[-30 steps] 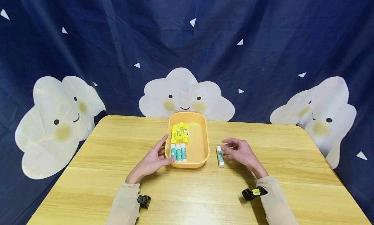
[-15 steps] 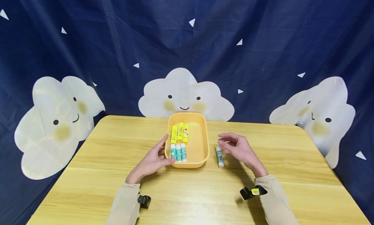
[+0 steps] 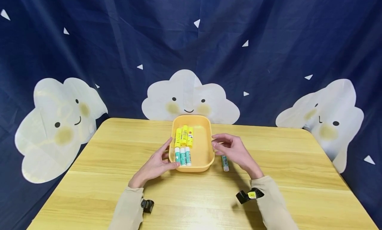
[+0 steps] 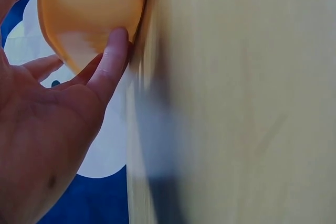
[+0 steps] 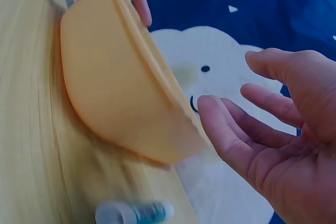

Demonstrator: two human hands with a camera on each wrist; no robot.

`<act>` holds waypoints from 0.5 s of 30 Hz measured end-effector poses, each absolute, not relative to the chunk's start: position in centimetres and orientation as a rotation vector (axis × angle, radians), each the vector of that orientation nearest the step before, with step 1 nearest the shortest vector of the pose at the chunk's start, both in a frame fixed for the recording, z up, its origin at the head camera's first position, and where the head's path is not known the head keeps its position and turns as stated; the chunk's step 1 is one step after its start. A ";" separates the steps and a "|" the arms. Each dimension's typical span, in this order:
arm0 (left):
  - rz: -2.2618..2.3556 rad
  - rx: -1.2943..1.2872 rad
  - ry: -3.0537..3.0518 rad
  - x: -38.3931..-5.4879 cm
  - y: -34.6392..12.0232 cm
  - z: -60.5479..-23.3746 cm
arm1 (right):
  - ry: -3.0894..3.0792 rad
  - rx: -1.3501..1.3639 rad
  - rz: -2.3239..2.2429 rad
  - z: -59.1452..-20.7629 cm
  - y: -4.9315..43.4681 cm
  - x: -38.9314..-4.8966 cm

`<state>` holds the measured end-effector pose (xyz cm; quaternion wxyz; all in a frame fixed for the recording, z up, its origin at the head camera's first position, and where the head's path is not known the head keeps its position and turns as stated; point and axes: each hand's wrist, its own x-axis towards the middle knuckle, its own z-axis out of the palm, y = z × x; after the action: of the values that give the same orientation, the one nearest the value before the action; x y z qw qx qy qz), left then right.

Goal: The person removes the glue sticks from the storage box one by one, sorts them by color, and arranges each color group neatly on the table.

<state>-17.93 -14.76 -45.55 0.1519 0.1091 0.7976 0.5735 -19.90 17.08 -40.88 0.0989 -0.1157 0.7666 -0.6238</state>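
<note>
A yellow-orange plastic bin [image 3: 203,167] stands on the table. My left hand [image 3: 153,165] holds its near left corner, thumb at the front rim and fingers along the left side. Inside lie several glue sticks: yellow ones [image 3: 184,136] at the back and white-and-green ones [image 3: 183,156] in front, all toward the left. My right hand [image 3: 232,152] is at the bin's right rim, fingers loosely bent and holding nothing. Another white-and-green glue stick [image 3: 225,163] lies on the table under that hand, its far end hidden. The right wrist view shows this glue stick [image 5: 136,212] beside the bin.
The wooden table [image 3: 185,193] extends to both sides and toward me. Behind it hangs a dark blue curtain [image 3: 191,40] with white clouds and small triangles. Black wrist cameras sit on both forearms, one at the left [image 3: 147,206] and one at the right [image 3: 243,196].
My right hand has moved left, from beside the loose glue stick, over it, to the bin's right rim. The glue stick stays on the table. The left hand and bin have not moved.
</note>
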 end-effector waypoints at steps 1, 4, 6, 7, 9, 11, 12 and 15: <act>1.652 0.304 2.284 -18.0 -14.8 -45.6 | 2.267 -0.350 -1.840 -40.8 16.8 -19.9; 1.660 0.302 2.273 -18.0 -14.9 -45.6 | 2.248 -0.374 -1.839 -40.7 15.9 -19.9; 1.661 0.299 2.272 -18.1 -14.8 -45.6 | 2.240 -0.386 -1.835 -40.7 15.4 -19.9; 1.661 0.300 2.272 -18.1 -14.8 -45.7 | 2.238 -0.394 -1.834 -40.7 15.2 -19.9; 1.662 0.301 2.267 -18.1 -14.8 -45.7 | 2.225 -0.399 -1.834 -40.8 14.9 -19.9; 1.667 0.297 2.260 -18.1 -14.7 -45.7 | 2.215 -0.409 -1.832 -41.0 14.5 -19.9; 1.669 0.296 2.256 -18.1 -14.7 -45.7 | 2.212 -0.420 -1.829 -41.0 14.4 -20.0; 1.673 0.294 2.254 -18.1 -14.7 -45.7 | 2.204 -0.436 -1.828 -41.2 13.9 -20.0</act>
<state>-18.09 -14.71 -45.70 0.1589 0.1027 0.7886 0.5851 -20.01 13.93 -41.19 0.1223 -0.1495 0.7551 -0.6265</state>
